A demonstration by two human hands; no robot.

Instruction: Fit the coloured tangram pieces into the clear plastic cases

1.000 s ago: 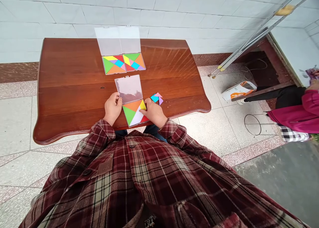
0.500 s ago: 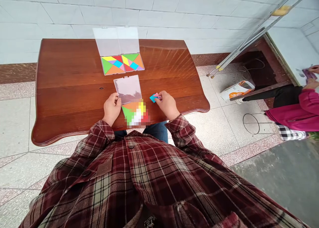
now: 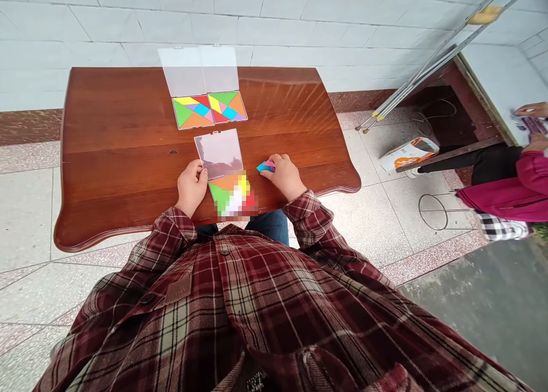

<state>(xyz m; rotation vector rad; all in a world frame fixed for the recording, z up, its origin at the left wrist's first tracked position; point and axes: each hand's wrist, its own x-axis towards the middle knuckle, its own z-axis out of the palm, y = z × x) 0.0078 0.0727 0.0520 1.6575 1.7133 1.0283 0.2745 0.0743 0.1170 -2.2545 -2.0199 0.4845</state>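
Observation:
My left hand (image 3: 192,185) is closed at the left edge of an open tangram case, its fingers gripping near the hinge. The case's clear lid (image 3: 220,152) lies back toward the wall. Green, orange, yellow and red pieces show in the case's tray (image 3: 218,197), which is partly blurred by blocky pixels. To the right of the case, my right hand (image 3: 285,175) pinches blue and pink tangram pieces (image 3: 265,166) just at the table top. Whether more pieces are hidden under its fingers I cannot tell.
Two filled tangram cases (image 3: 209,108) stand side by side with raised lids at the back of the wooden table (image 3: 115,152). Crutches (image 3: 411,78) lean on the right. A person in a magenta jacket (image 3: 499,198) sits at another table, near a white carton (image 3: 409,152).
The blue and pink pieces have turned slightly in my right hand's fingers. My left hand and the case stay nearly where they were. At far right the other person's hands have shifted.

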